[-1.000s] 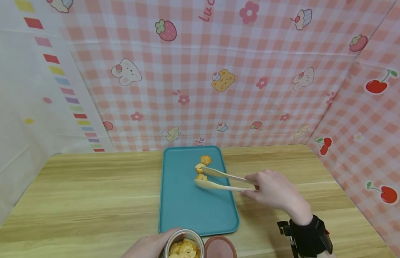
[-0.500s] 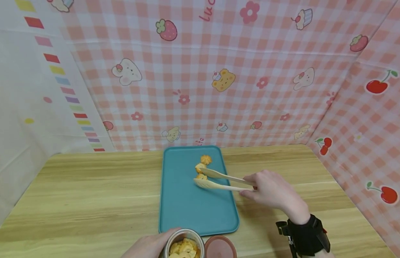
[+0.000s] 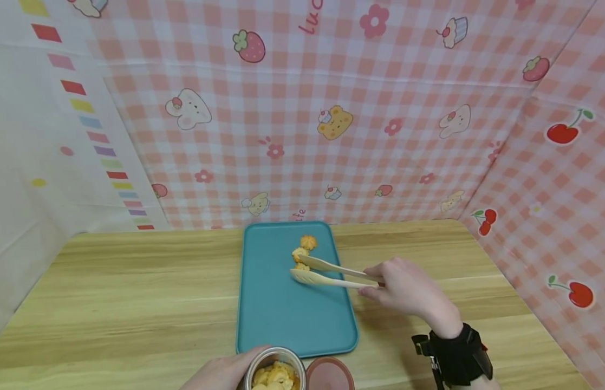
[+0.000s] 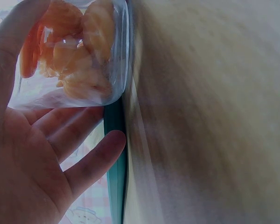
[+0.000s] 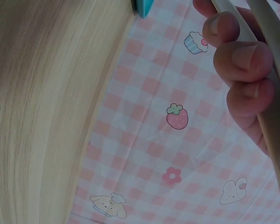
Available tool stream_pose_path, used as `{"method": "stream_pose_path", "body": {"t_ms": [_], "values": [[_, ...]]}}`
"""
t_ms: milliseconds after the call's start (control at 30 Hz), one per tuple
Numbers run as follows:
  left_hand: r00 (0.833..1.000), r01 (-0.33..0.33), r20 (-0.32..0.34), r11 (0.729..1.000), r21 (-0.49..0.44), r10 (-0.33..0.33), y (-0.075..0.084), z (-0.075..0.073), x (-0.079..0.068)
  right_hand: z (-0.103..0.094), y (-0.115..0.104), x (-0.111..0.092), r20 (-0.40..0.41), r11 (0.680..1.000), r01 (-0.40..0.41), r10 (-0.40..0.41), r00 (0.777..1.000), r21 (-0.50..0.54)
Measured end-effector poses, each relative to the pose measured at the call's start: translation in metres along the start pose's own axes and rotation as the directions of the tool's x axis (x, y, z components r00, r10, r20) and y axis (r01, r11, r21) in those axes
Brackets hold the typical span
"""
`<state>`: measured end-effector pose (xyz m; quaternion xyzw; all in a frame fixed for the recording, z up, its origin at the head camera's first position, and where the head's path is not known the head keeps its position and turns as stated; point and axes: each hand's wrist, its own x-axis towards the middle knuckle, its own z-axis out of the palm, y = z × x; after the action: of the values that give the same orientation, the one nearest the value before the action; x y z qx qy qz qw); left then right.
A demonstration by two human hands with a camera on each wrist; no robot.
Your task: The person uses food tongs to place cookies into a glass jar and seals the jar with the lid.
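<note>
In the head view my right hand point(image 3: 411, 290) grips a pair of wooden tongs point(image 3: 326, 266) over the teal tray point(image 3: 278, 319). The tong tips sit on either side of the nearest cookie point(image 3: 302, 266), which they partly hide. The upper tip overlaps the middle cookie point(image 3: 299, 253). A third cookie point(image 3: 308, 241) lies farthest back. At the bottom edge my left hand point(image 3: 219, 372) holds a clear jar point(image 4: 119, 56) with a metallic rim, full of piped cookies point(image 4: 84, 79). Its thumb lies across the near side; other fingers reach behind. In the right wrist view, curled fingers point(image 5: 245, 60) wrap the tongs.
A reddish-brown round lid point(image 3: 330, 374) lies right of the jar, before the tray's near edge. The wooden table point(image 3: 136, 292) extends to both sides. A pink checked cloth point(image 3: 283, 108) stands behind, and another borders the right.
The tong tips have drawn slightly closer together around the nearest cookie. The head view has shifted a little. The left hand and jar stay in place.
</note>
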<state>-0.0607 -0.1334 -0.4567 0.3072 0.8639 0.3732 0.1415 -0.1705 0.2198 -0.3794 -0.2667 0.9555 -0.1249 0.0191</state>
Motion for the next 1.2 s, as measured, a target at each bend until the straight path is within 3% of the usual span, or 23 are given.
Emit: {"method": "stream_pose_path", "body": {"t_ms": [467,667,800,1067,1200], "values": [[1.000,0.018,0.005,1.000,0.005,-0.018,0.001,-0.001,0.001,-0.010,-0.004,-0.005,0.010,0.998,0.047,-0.048,0.999,0.036],[0.999,0.033,0.014,0.999,-0.010,-0.033,0.001,0.000,0.001,-0.019,-0.008,-0.010,0.017,0.991,0.068,-0.070,0.997,0.112],[0.999,0.049,0.022,0.998,-0.029,-0.048,0.002,0.000,0.001,-0.027,-0.011,-0.015,0.009,0.981,0.119,-0.122,0.992,0.155],[1.000,-0.018,-0.019,1.000,0.005,0.018,0.003,0.000,-0.001,-0.038,-0.013,-0.024,-0.026,0.959,0.221,-0.220,0.975,0.180],[1.000,-0.015,-0.020,1.000,0.005,0.015,0.003,0.000,-0.001,-0.042,-0.014,-0.030,-0.060,0.927,0.305,-0.299,0.952,0.216]]}}
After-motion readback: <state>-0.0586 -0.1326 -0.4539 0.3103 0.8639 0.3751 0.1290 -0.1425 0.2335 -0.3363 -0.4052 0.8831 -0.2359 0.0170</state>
